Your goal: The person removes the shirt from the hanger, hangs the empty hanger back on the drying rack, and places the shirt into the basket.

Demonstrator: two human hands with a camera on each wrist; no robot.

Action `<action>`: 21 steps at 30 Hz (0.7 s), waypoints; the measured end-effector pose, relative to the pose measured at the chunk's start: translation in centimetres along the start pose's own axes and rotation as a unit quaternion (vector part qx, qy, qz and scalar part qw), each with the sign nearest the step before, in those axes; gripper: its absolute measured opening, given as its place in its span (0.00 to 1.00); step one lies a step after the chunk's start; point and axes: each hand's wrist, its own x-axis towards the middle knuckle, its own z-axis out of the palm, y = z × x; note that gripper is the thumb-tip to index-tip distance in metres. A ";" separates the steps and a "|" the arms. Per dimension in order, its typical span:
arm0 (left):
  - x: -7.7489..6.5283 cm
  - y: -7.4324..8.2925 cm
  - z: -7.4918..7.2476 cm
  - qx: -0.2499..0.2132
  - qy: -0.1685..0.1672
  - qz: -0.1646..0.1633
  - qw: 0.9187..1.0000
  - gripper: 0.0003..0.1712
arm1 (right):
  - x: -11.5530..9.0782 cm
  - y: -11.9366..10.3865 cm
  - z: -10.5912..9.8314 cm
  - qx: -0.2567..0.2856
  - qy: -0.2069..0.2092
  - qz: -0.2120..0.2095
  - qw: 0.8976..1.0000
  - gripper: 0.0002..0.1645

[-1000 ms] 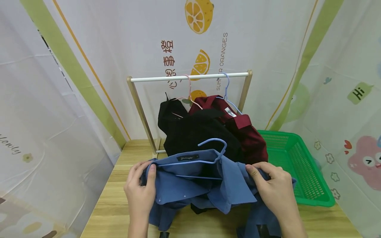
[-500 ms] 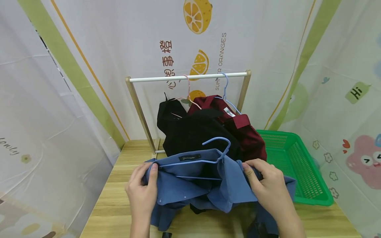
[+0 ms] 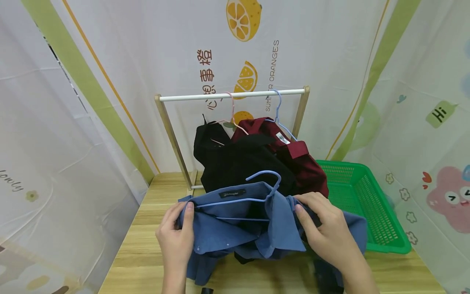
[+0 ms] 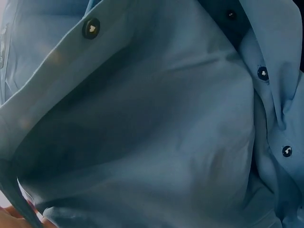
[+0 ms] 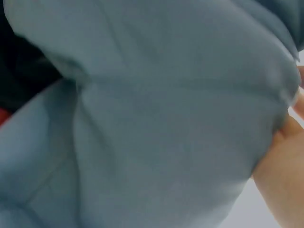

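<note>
A blue button shirt (image 3: 224, 237) with a dark neck label is held up between both hands, low in the head view. Inside its collar sits a light blue hanger (image 3: 231, 201), its hook pointing up and to the left. My left hand (image 3: 176, 237) pinches the shirt at its left shoulder, thumb in front. At the right shoulder my right hand (image 3: 327, 232) pinches the cloth between thumb and fingers. Dark buttons (image 4: 91, 28) show close up in the left wrist view. Blue cloth (image 5: 180, 133) fills most of the right wrist view.
Behind the shirt stands a rack with a white rail (image 3: 198, 97). A black garment (image 3: 242, 163) on a pink hanger and a dark red shirt (image 3: 312, 167) on a blue hanger hang from it. A green basket (image 3: 389, 216) sits at the right on the wooden table (image 3: 136, 249).
My right hand has shifted a little to the left along the shirt's shoulder, and the collar's right flap has moved left with it. The left hand stays nearly in place.
</note>
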 end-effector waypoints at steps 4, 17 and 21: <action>0.1 -0.1 -0.4 -0.009 -0.004 -0.019 1.000 0.12 | 0.0 0.3 -1.0 0.029 -0.041 -0.026 0.998 0.29; 0.4 -0.2 -1.2 -0.047 -0.135 -0.037 0.989 0.13 | 0.0 2.2 -1.8 -0.160 -0.026 0.002 0.987 0.24; 0.5 -0.3 -1.2 -0.030 -0.118 -0.046 0.991 0.12 | -0.1 2.9 -2.7 -0.167 -0.089 0.121 0.974 0.13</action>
